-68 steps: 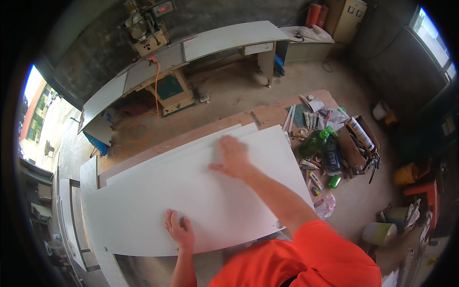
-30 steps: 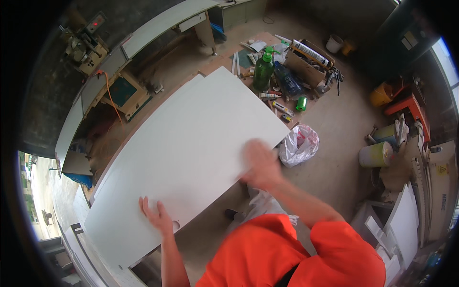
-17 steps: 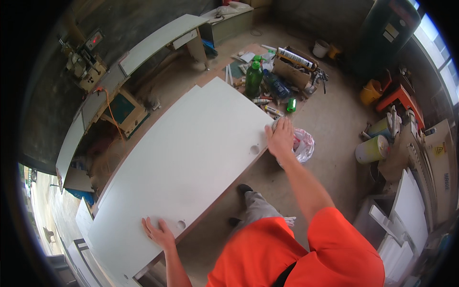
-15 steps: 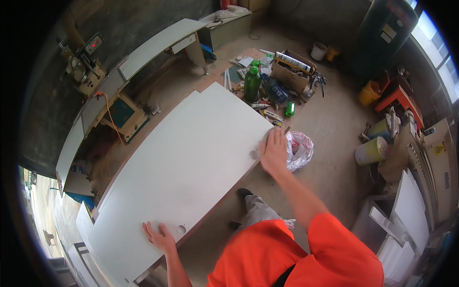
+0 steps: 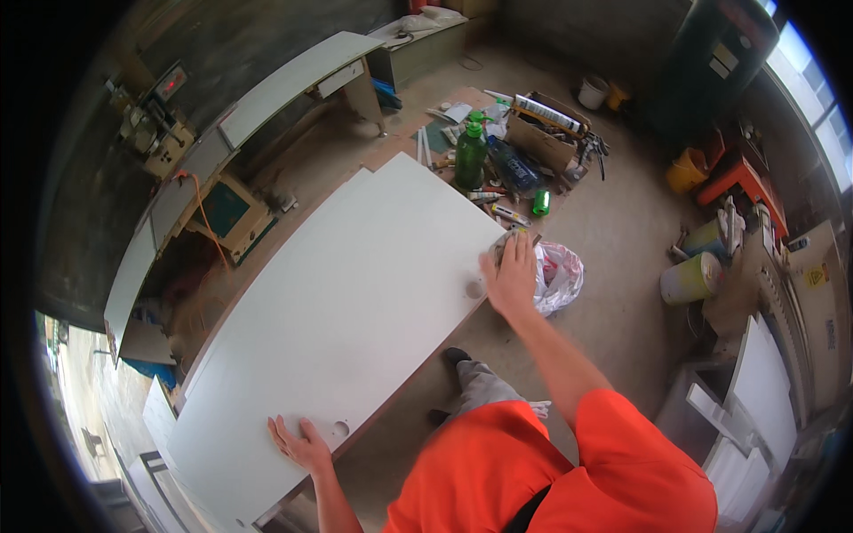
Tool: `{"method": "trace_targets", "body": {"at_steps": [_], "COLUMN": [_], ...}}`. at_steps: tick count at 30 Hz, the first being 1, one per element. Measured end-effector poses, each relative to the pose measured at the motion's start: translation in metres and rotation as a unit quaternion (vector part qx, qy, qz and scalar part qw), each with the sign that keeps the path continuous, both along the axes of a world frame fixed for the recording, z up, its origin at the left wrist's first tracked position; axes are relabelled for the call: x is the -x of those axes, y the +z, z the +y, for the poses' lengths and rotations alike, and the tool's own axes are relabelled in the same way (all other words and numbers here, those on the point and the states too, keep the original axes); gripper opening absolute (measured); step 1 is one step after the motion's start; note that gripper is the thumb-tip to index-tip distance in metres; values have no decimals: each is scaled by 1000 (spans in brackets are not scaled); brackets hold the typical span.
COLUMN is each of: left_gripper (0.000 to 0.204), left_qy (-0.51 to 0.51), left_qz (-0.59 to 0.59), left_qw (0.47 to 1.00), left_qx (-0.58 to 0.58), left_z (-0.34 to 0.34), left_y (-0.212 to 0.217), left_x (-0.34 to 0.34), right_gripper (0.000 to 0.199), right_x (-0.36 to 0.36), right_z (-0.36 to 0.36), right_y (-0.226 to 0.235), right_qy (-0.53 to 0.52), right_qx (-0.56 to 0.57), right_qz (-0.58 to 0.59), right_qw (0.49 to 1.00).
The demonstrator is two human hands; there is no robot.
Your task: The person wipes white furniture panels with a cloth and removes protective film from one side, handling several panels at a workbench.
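A large white panel (image 5: 338, 302) lies flat in front of me, on top of other boards. It has two round holes near its front edge. My right hand (image 5: 511, 274) rests on the panel's near right corner, fingers curled over the edge beside one hole. My left hand (image 5: 300, 443) lies flat with spread fingers on the panel's near left end, next to the other hole. I cannot tell if either hand truly grips the board.
A white plastic bag (image 5: 560, 274) lies on the floor right of the panel. A green bottle (image 5: 470, 153), tubes and a cardboard box (image 5: 551, 133) clutter the floor beyond. Buckets (image 5: 691, 277) stand at right; long white benches (image 5: 293, 80) and a machine (image 5: 158, 133) at the back.
The view has swung so the panel now runs diagonally. My right hand has slid from the panel's middle to its near right corner; my left hand stays on the near left end.
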State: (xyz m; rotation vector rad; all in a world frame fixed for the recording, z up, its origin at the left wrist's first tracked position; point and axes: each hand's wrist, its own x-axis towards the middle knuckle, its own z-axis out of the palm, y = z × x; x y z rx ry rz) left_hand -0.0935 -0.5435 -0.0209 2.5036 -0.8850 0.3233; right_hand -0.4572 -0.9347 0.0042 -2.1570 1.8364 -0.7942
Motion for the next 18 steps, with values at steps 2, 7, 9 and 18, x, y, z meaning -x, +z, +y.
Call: {"method": "trace_targets", "body": {"at_steps": [2, 7, 9, 18], "left_gripper": [57, 55, 56, 58], "left_qy": [-9, 2, -3, -1], "left_qz": [-33, 5, 5, 8], "left_qw": [999, 1000, 1000, 999], "left_qx": [2, -10, 11, 50], "left_z": [15, 2, 7, 0], "left_y": [-2, 8, 7, 13], "left_x": [-2, 6, 5, 19], "right_gripper": [78, 82, 80, 87], "right_x": [-18, -104, -133, -2], "right_z": [67, 227, 251, 95], "right_y": [-10, -4, -9, -26], "right_qy": [152, 599, 652, 321], "right_qx": [83, 0, 5, 123], "right_qz": [49, -54, -43, 157], "right_qw": [984, 799, 757, 926]}}
